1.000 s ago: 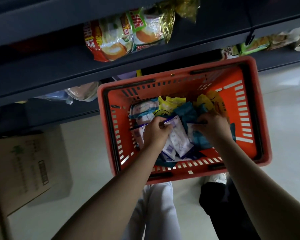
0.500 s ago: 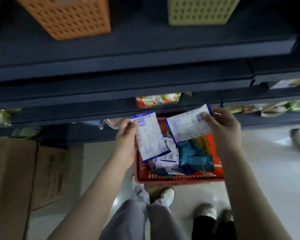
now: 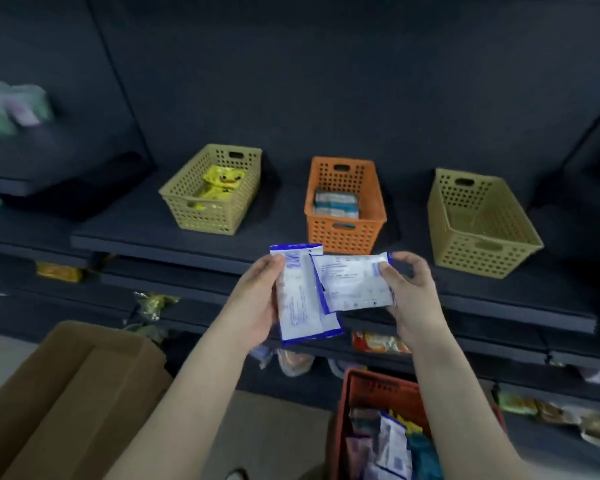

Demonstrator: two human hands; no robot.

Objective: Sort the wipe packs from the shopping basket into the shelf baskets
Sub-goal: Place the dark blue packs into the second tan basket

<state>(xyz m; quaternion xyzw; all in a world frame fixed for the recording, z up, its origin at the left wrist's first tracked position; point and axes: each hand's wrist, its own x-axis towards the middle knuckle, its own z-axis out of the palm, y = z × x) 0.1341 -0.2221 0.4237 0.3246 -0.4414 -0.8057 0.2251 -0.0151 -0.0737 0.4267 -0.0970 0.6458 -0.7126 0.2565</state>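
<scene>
Left hand (image 3: 257,301) grips a white-blue pack (image 3: 300,306), upright. Right hand (image 3: 411,292) pinches a second pack (image 3: 355,285), which overlaps the first. Both are held at the shelf (image 3: 146,226) edge, just below the orange basket (image 3: 343,230). Shopping basket (image 3: 378,384) is lower right, with more packs (image 3: 394,445) inside.

Brown cardboard box (image 3: 66,393) stands at my lower left, on the pale floor (image 3: 278,427). A dark shelf (image 3: 136,225) runs across ahead, with a dark back panel (image 3: 326,81) behind it. On the lower tiers there is a yellow pack (image 3: 59,271) at left, a crumpled gold bag (image 3: 153,303) near the box's far corner, a red-orange snack pack (image 3: 378,342) at centre, and assorted packs (image 3: 534,408) at far right (print unreadable). Upper left: green packs (image 3: 11,109), too blurred to identify.
</scene>
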